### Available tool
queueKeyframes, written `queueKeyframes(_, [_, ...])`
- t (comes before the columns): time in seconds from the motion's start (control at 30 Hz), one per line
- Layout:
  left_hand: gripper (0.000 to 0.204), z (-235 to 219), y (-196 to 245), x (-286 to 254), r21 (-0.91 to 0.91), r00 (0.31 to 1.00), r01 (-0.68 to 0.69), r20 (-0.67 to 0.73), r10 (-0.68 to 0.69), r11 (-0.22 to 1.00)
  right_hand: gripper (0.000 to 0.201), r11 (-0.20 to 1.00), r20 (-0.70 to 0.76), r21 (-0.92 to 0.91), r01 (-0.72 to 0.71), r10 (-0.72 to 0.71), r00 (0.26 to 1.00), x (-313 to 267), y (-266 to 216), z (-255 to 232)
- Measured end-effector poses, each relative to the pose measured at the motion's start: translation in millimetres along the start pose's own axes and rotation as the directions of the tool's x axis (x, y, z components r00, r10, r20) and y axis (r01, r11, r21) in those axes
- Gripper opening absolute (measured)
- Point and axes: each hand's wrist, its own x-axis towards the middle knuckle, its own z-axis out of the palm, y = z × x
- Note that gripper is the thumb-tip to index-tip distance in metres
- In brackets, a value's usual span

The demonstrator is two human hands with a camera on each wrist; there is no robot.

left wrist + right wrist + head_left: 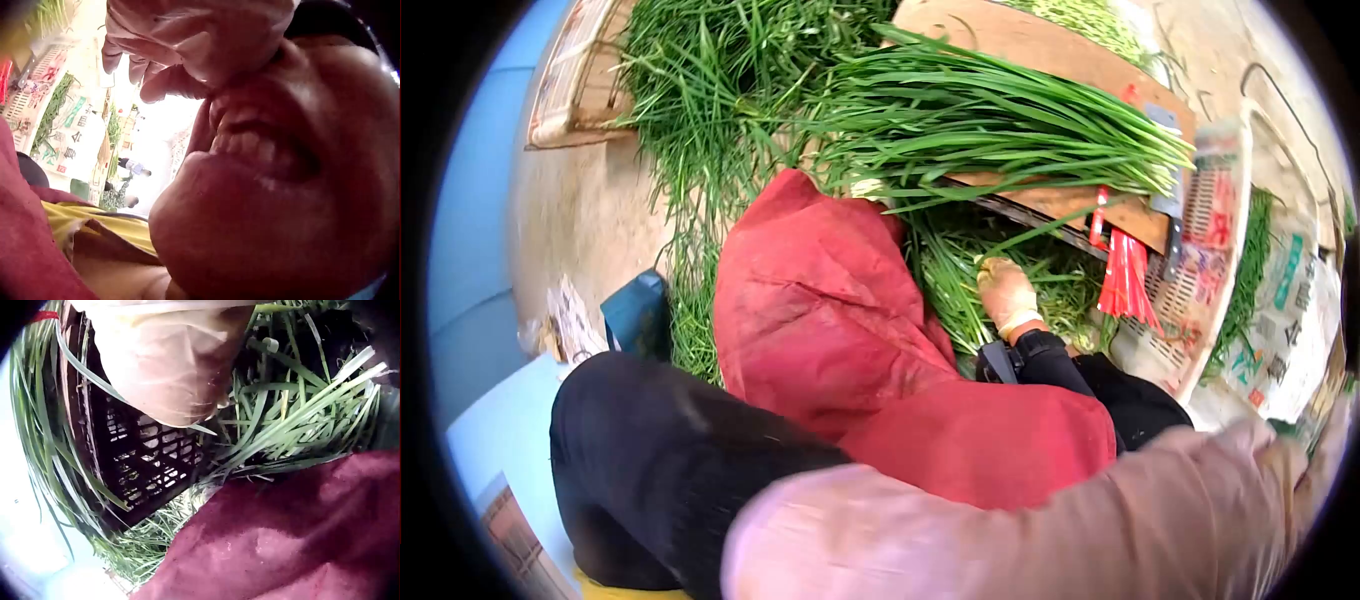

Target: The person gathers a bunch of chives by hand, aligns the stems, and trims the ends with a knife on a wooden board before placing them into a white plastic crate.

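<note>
Presently, right hand [1006,293]: gloved, reaching down into loose garlic chives [960,270] in front of the red apron [830,300]; its fingers are buried among the leaves, so whether they grip any cannot be told.
Right-wrist view: the glove [169,362] lies against a dark slatted crate [144,456], with chive leaves [294,425] fanned just beside it.
Left hand [187,44]: gloved, raised close to the person's head, fingers loosely curled and apart, holding nothing visible.
Sorted chives [1000,130]: laid lengthwise on a wooden board [1040,50] above the right hand, cut ends aligned toward the right edge, judged so for bundling.
Red ties [1122,275]: hanging from the board edge just right of the right hand, judged kept within reach.
Cleaver [1170,200]: upright beside the ties, blade near the reaching path; a likely hazard.
Open room: narrow pocket between apron, board edge and crate; wider space lies left of the apron, toward bare ground [580,220].
Boundaries: the board overhangs the working hand; the printed sack [1290,310] closes off the far right.
</note>
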Motion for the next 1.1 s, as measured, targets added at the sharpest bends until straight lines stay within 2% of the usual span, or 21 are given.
queueKeyframes(0.17, [0.059,-46,-25,-23,0.022,0.993,0.082,-0.081,-0.08,0.996,0.027,0.998,-0.014,-0.055,0.027,-0.028,1.0,18,-5,-1])
queueKeyframes(0.23, [0.059,-78,-41,-46,0.064,0.946,0.243,-0.234,-0.223,0.968,0.026,0.988,-0.065,0.149,-0.036,0.046,0.997,20,3,9])
queueKeyframes(0.27, [0.059,-93,-50,-59,0.072,0.873,0.362,-0.375,-0.311,0.929,0.029,0.998,-0.079,0.044,0.039,-0.036,0.996,21,0,1])
queueKeyframes(0.3, [0.058,-105,-58,-73,0.041,0.732,0.493,-0.56,-0.388,0.869,0.03,0.968,0.094,-0.249,0.009,0.015,0.995,22,19,13])
queueKeyframes(0.37, [0.067,-115,-72,-88,-0.147,0.36,0.577,-0.837,-0.411,0.804,0.029,0.974,-0.197,0.07,0.213,-0.196,0.961,26,32,19])
queueKeyframes(0.4, [0.077,-112,-78,-89,-0.25,0.16,0.552,-0.905,-0.395,0.795,0.028,0.987,-0.123,0.017,0.163,-0.159,0.98,31,34,22])
queueKeyframes(0.43, [0.071,-109,-89,-92,-0.25,0.057,0.523,-0.944,-0.326,0.815,0.028,0.988,-0.105,0.015,0.152,-0.15,0.983,34,37,27])
queueKeyframes(0.5, [0.071,-117,-102,-115,-0.338,0.064,0.349,-0.922,-0.382,0.874,0.028,0.996,-0.016,0.008,0.084,-0.084,0.996,38,42,33])
queueKeyframes(0.57, [0.071,-120,-109,-117,-0.344,0.087,0.314,-0.918,-0.387,0.885,0.028,0.979,-0.002,-0.153,0.135,-0.137,0.991,51,56,51])
queueKeyframes(0.63, [0.071,-124,-112,-122,-0.346,0.111,0.29,-0.914,-0.39,0.892,0.026,0.931,0.103,-0.363,0.025,0.013,0.995,61,55,62])
queueKeyframes(0.67, [0.071,-128,-112,-127,-0.324,0.197,0.269,-0.903,-0.381,0.907,0.022,0.924,0.109,-0.371,-0.091,0.141,0.984,62,32,47])
queueKeyframes(0.7, [0.071,-133,-112,-126,-0.302,0.283,0.244,-0.887,-0.365,0.922,0.022,0.925,0.109,-0.368,-0.091,0.141,0.984,66,32,51])
queueKeyframes(0.73, [0.072,-128,-113,-110,-0.313,0.048,0.398,-0.932,-0.36,0.862,0.022,0.902,0.174,-0.417,-0.11,0.198,0.965,71,34,55])
queueKeyframes(0.83, [0.072,-130,-111,-120,-0.334,0.143,0.302,-0.91,-0.389,0.893,0.022,0.845,0.301,-0.529,-0.073,0.268,0.915,80,31,53])
queueKeyframes(0.87, [0.073,-135,-111,-129,-0.335,0.301,0.233,-0.868,-0.395,0.913,0.021,0.884,0.303,-0.465,-0.054,0.216,0.928,76,29,47])
queueKeyframes(0.9, [0.073,-136,-114,-131,-0.331,0.308,0.225,-0.868,-0.389,0.916,0.021,0.916,0.301,-0.4,-0.032,0.164,0.939,72,28,41])
queueKeyframes(0.93, [0.064,-135,-117,-132,-0.245,0.296,0.362,-0.884,-0.361,0.899,0.021,0.967,0.306,-0.238,-0.096,0.169,0.937,67,34,37])
queueKeyframes(0.97, [0.056,-135,-118,-132,-0.156,0.29,0.49,-0.899,-0.33,0.857,0.021,0.965,0.295,-0.242,-0.103,0.175,0.939,61,42,35])
queueKeyframes(1.03, [0.054,-138,-117,-135,-0.171,0.324,0.505,-0.871,-0.37,0.846,0.023,0.924,0.399,-0.313,0.217,-0.079,0.913,48,55,30])
queueKeyframes(1.07, [0.054,-136,-118,-136,-0.208,0.321,0.479,-0.863,-0.391,0.853,0.025,0.958,0.388,-0.288,0.017,0.101,0.916,30,37,0])
queueKeyframes(1.1, [0.053,-134,-119,-135,-0.243,0.323,0.451,-0.853,-0.41,0.859,0.028,0.966,0.351,0.068,-0.249,0.21,0.913,17,6,-41])
